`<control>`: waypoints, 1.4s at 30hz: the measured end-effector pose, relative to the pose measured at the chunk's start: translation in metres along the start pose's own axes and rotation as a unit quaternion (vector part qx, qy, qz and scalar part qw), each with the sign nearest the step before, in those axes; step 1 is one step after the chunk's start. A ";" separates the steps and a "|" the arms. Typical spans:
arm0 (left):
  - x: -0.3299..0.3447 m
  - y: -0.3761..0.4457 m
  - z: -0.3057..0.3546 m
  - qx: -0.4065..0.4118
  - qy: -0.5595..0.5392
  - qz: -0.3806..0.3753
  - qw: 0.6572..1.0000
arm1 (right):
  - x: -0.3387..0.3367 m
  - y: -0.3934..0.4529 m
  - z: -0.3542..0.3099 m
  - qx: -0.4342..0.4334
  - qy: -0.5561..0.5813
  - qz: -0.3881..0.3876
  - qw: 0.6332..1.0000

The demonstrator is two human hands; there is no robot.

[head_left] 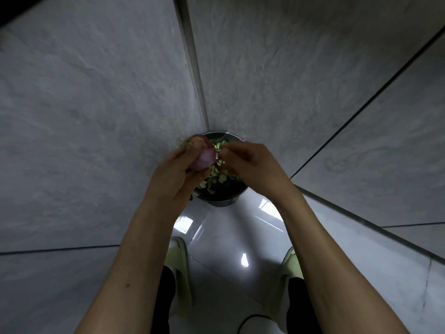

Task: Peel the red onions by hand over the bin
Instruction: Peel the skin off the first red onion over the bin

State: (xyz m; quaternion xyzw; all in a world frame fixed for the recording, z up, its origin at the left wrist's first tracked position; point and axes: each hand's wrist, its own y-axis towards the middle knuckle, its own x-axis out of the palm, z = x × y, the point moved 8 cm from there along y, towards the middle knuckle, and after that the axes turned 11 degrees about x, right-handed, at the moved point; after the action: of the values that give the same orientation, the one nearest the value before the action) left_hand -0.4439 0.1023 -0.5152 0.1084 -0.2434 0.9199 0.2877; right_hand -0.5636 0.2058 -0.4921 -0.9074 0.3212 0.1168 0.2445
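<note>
Bin (218, 198): metal, dull sheen on wall and rim. Red onion (202, 156): smooth, slightly glossy purple skin, dry stringy roots at its upper left. Walls (96, 116): matt grey marbled tile. Floor (228, 237), bottom centre: glossy white tile, mirror-like reflections.

Forearms (134, 249) bare, no sleeves visible. Pale green slippers (181, 268) on both feet. Dark trousers (166, 300) just behind the slippers.
</note>
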 end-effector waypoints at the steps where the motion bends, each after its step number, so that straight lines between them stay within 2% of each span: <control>1: 0.002 0.000 0.001 0.004 -0.005 -0.010 1.000 | 0.003 -0.004 -0.004 -0.010 0.020 -0.013 1.000; 3: 0.006 -0.003 0.003 0.002 -0.030 -0.022 0.999 | 0.005 -0.011 -0.008 -0.045 0.004 -0.007 0.999; 7: 0.019 -0.011 -0.001 -0.051 -0.099 -0.043 0.993 | -0.001 -0.017 -0.018 -0.129 -0.048 0.056 0.989; 9: 0.018 -0.011 -0.003 -0.059 -0.061 -0.054 0.995 | -0.006 -0.018 -0.019 -0.154 -0.052 0.094 0.982; 13: 0.017 -0.012 -0.008 -0.059 0.031 -0.080 0.995 | -0.009 -0.021 -0.025 -0.200 -0.091 0.116 0.969; 19: 0.020 -0.008 -0.007 -0.004 0.063 -0.084 0.994 | -0.014 -0.026 -0.032 -0.219 -0.109 0.155 0.957; 25: 0.020 -0.005 -0.002 0.039 0.109 -0.077 0.990 | -0.024 -0.033 -0.037 -0.217 -0.069 0.181 0.957; 29: 0.022 -0.005 0.001 0.077 0.090 -0.088 0.989 | -0.026 -0.030 -0.031 -0.160 0.002 0.158 0.974; 31: 0.022 -0.008 0.003 0.092 0.064 -0.087 0.990 | -0.025 -0.026 -0.029 -0.141 -0.015 0.134 0.981; 37: 0.025 -0.016 0.013 0.104 0.023 -0.123 0.987 | -0.022 -0.036 -0.044 -0.244 -0.133 0.148 0.949; 42: 0.028 -0.015 0.015 0.127 0.030 -0.120 0.984 | -0.024 -0.037 -0.045 -0.208 -0.132 0.189 0.950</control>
State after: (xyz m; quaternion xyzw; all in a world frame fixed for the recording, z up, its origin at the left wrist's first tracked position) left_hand -0.4567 0.1188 -0.4876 0.1451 -0.1015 0.9048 0.3874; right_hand -0.5560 0.2205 -0.4314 -0.8372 0.4204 0.3439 0.0636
